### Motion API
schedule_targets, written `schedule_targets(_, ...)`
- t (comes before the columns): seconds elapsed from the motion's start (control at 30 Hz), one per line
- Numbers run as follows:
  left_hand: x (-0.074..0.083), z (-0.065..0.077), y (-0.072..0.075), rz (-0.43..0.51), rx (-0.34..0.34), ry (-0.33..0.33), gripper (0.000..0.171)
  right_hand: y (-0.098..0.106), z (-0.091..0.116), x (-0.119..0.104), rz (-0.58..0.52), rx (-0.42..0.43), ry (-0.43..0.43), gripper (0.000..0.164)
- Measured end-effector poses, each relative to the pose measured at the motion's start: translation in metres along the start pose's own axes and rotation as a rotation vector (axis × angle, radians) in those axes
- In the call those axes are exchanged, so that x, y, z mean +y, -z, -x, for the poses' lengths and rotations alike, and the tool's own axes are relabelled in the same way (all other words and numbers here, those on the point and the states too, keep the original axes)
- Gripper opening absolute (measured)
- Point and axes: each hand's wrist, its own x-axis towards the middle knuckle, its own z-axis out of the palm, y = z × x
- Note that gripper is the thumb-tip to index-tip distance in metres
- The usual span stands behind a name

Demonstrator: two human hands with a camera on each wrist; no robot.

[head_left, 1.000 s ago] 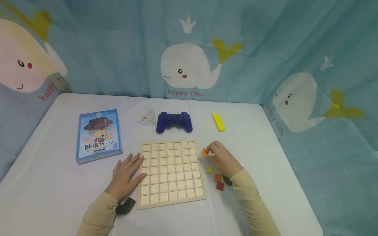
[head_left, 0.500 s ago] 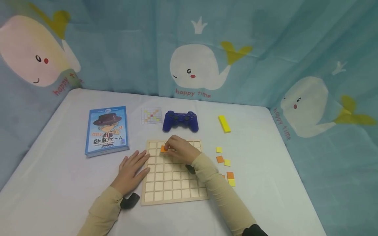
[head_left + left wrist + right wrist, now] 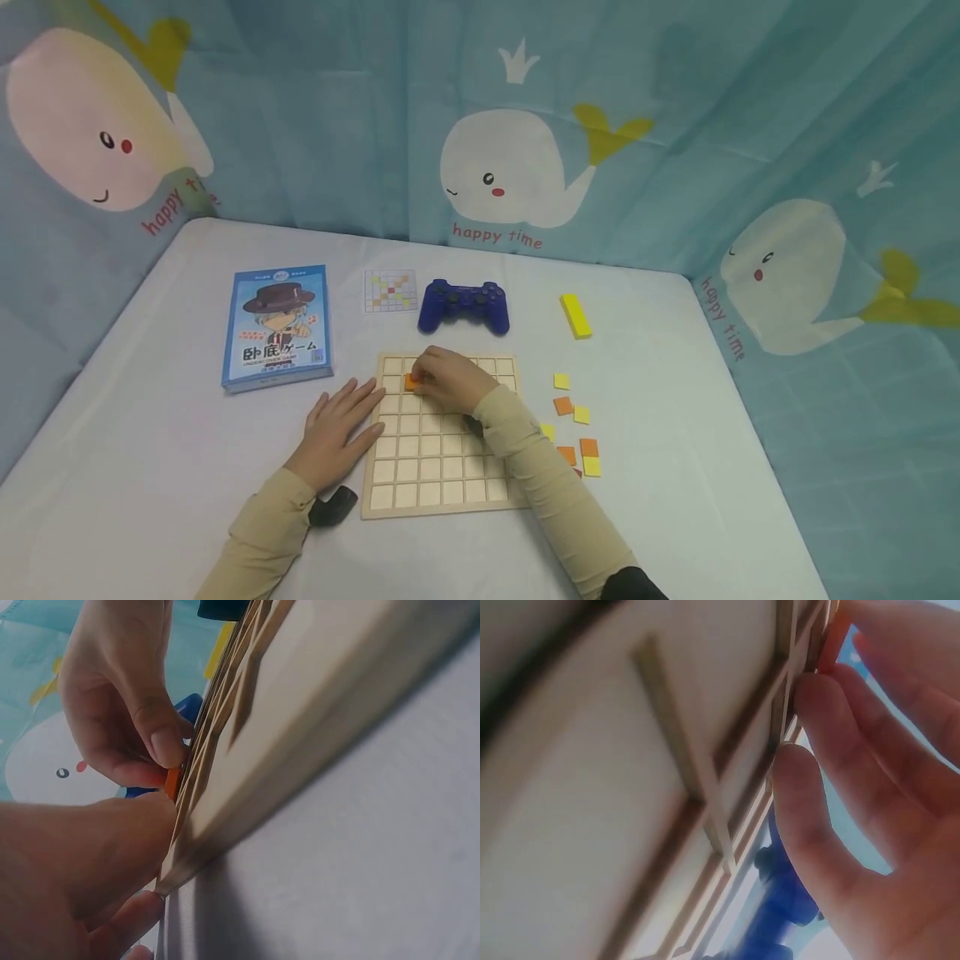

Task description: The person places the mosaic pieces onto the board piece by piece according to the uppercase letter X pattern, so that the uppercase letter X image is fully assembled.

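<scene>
A square wooden grid board [image 3: 417, 471] lies on the white table. My right hand [image 3: 453, 379] reaches over its upper left part and pinches a small orange square tile [image 3: 410, 382] at a cell in the second row. The left wrist view shows that orange tile [image 3: 173, 782] between thumb and fingers, right at the grid. My left hand [image 3: 335, 433] rests flat with fingers spread, its fingertips at the board's left edge. Right of the board lie loose tiles, among them a yellow tile [image 3: 561, 382] and an orange tile [image 3: 563, 406]; the right forearm partly hides some.
Behind the board are a blue game controller [image 3: 463, 307] and a card with a coloured grid pattern [image 3: 390, 291]. A blue game box [image 3: 277, 329] lies at the left, a yellow block [image 3: 576, 317] at the back right. A whale-print curtain [image 3: 337, 125] surrounds the table.
My right hand has carried the orange tile from the right of the board leftward to a cell near its upper left. The left hand stays at the edge. The head view has shifted slightly.
</scene>
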Motion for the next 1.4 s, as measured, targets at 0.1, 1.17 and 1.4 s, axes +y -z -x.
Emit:
schedule_targets(0.1,0.0,-0.001,0.0,-0.004,0.004,-0.006,0.05,0.001,-0.002,-0.002,0.008,-0.007,0.0,0.017)
schedule_targets(1.17,0.002,0.0,0.002,0.036,0.013,-0.006,0.049,0.055,0.107,0.014,0.027,0.212,-0.09,0.021)
schedule_targets(1.4,0.0,-0.001,0.001,0.027,0.005,-0.004,0.049,0.036,0.217,0.029,0.069,0.318,-0.465,0.027)
